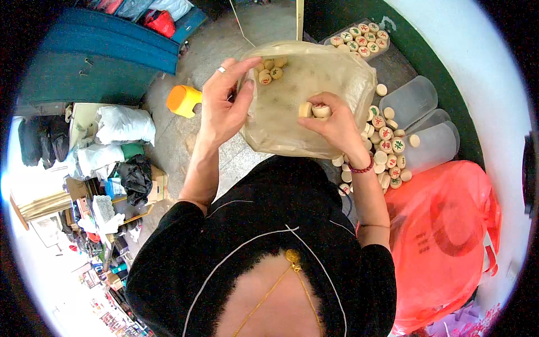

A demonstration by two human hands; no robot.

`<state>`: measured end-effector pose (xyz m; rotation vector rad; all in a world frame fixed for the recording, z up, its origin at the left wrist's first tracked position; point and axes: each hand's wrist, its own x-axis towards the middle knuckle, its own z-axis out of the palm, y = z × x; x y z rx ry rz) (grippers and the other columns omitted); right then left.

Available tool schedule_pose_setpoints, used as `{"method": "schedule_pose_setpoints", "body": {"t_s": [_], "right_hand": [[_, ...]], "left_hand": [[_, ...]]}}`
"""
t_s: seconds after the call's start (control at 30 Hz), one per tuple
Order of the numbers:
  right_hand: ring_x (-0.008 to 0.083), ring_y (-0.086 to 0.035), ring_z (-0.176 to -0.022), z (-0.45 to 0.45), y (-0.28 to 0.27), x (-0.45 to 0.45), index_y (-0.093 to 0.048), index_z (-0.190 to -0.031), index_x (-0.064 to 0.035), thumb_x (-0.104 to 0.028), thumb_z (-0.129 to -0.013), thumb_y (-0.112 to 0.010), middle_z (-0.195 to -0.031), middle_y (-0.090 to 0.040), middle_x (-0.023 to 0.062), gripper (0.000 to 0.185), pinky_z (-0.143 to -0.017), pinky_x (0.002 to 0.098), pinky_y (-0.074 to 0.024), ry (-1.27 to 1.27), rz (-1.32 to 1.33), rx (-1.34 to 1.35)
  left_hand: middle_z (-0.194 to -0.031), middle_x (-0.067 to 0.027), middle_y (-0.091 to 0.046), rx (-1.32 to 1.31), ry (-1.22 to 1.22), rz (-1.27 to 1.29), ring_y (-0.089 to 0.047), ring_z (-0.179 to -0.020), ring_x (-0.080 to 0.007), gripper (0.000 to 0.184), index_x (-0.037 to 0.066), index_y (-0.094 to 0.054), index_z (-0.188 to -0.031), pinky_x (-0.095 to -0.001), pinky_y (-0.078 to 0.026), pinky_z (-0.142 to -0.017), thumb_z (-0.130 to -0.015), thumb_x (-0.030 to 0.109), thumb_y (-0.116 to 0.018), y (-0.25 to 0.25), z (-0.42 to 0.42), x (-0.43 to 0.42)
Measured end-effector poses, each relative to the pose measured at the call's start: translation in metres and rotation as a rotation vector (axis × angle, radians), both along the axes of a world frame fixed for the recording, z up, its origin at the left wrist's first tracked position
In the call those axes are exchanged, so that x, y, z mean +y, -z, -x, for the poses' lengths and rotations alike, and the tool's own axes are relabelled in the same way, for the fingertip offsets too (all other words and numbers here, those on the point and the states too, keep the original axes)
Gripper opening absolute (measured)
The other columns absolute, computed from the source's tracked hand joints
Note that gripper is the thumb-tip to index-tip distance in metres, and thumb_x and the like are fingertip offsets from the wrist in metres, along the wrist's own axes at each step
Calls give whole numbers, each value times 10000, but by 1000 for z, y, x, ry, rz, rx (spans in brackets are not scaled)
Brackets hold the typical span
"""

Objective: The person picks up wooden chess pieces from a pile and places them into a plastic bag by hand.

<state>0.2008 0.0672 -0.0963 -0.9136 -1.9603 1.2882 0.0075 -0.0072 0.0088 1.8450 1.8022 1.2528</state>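
Observation:
A translucent yellowish plastic bag (297, 137) is spread open in front of me. My left hand (229, 104), with a ring on one finger, grips the bag's left edge between thumb and fingers. Inside the bag's upper left corner lie several round wooden chess pieces (270, 71). Over the bag's right part, my right hand (336, 121) pinches a few pieces (320, 110) between thumb and fingers. Right of the bag, many loose pieces (386, 133) with red and green characters lie in a pile, partly behind my right wrist.
Filled clear tray (375, 54) of pieces at the upper right; clear plastic containers (410, 101) below it. A large red bag (438, 241) sits at the right. A yellow stool (183, 101) stands on the floor at the left, near white bags (124, 126) and boxes.

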Motion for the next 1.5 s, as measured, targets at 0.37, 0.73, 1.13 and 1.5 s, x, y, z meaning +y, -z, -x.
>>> {"method": "schedule_pose_setpoints", "body": {"t_s": [0.37, 0.73, 1.13, 1.5], "right_hand": [[236, -556, -857, -7, 7, -4, -591, -899, 10, -160, -621, -734, -905, -576, 122, 356, -770, 307, -439, 1, 2, 9], [184, -545, -835, -14, 7, -10, -581, -933, 8, -174, -624, -745, -891, -568, 93, 394, -738, 275, -433, 9, 24, -43], [138, -551, -733, -27, 30, -7, -578, -971, 11, -186, -673, -726, -871, -593, 72, 387, -640, 238, -446, 28, 95, -47], [171, -599, -694, -14, -1, 0, -511, -1066, -22, -251, -816, -604, -883, -590, 90, 352, -490, 247, -471, 20, 1058, 485]], "left_hand": [[-766, -9, -401, 112, 2, -20, -372, -648, -83, 367, 12, -550, -1109, -196, -301, -557, -751, -59, -517, -4, -3, -4], [-750, -8, -389, 118, 25, -4, -367, -632, -78, 403, 31, -548, -1118, -202, -294, -541, -727, -58, -505, -6, -11, -5], [-770, -36, -406, 116, 80, 50, -390, -616, -107, 438, 39, -535, -1123, -218, -307, -528, -698, -57, -490, -2, -20, -2], [-712, -66, -396, 157, 13, 70, -391, -561, -145, 418, 29, -541, -1092, -258, -324, -499, -688, -50, -471, -12, -14, -1]]}}
